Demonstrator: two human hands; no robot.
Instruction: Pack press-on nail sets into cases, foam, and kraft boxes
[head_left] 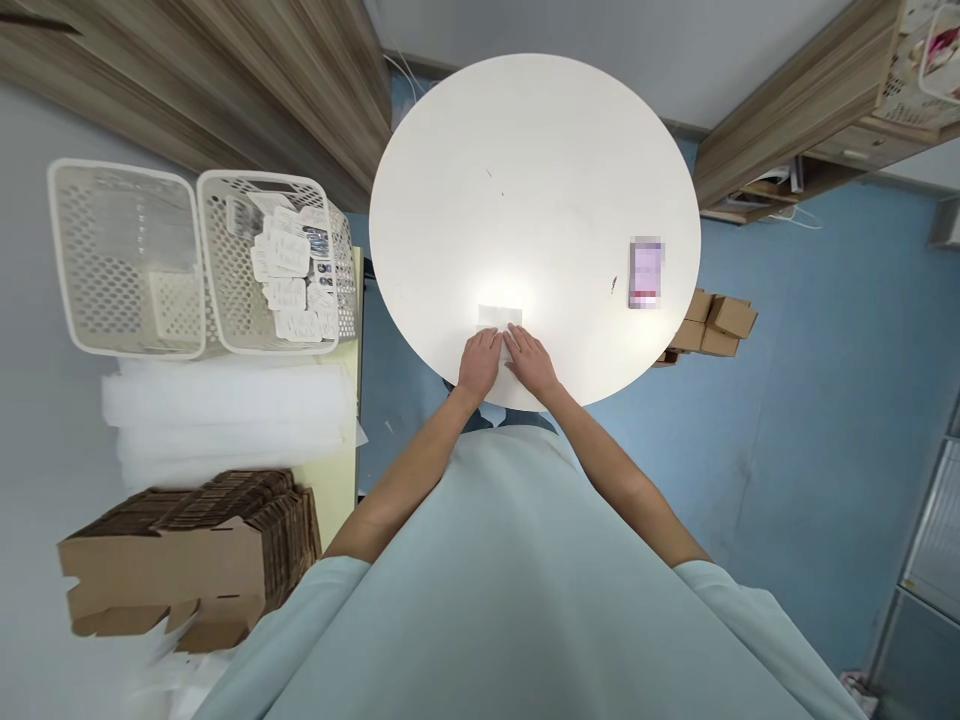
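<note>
A small white, thin, sheet-like piece [499, 316] lies flat near the front edge of the round white table [532, 180]. My left hand [481, 362] rests on its lower left part, with the fingers laid on it and pointing away from me. On the lower right part, my right hand [531, 362] lies palm down, fingers stretched out and thumb a little apart. The fingertips of both hands nearly meet at the middle. Both hands cover the sheet's near part, and its exact kind cannot be made out.
A blurred-out pinkish phone-like rectangle [646, 273] lies on the table's right side. To the left stand a basket [214, 270] of small white-carded packets, another basket [66, 270], white foam-like rolls [232, 405] and flattened cardboard boxes [172, 570]. Small cartons [720, 325] sit beyond the table's right edge.
</note>
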